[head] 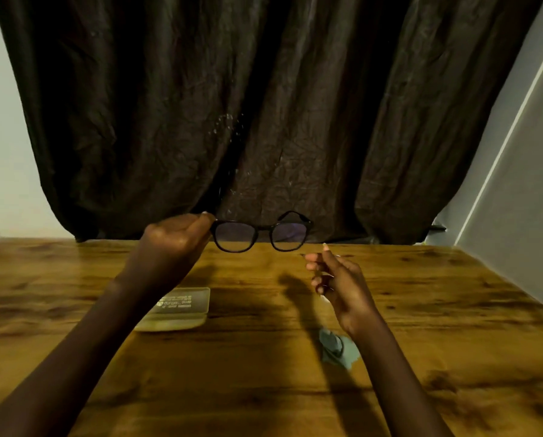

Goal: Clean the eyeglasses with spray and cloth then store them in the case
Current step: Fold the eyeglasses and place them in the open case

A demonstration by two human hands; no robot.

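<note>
Pinching one corner of the eyeglasses (260, 231), the left hand (172, 238) is closed around the frame's end and holds them up above the bench (264, 389), lenses facing the camera. The right hand (336, 282) hovers just below and beside the other lens, fingers loosely curled, touching nothing that can be made out. Dark-framed, the eyeglasses look intact, one temple showing behind the right lens. A pale case (182, 307) lies closed under the left forearm; a crumpled grey-green cloth (339, 348) lies near the right wrist. Bare wood spreads toward the bench's far edge by the dark curtain (264, 105).
</note>
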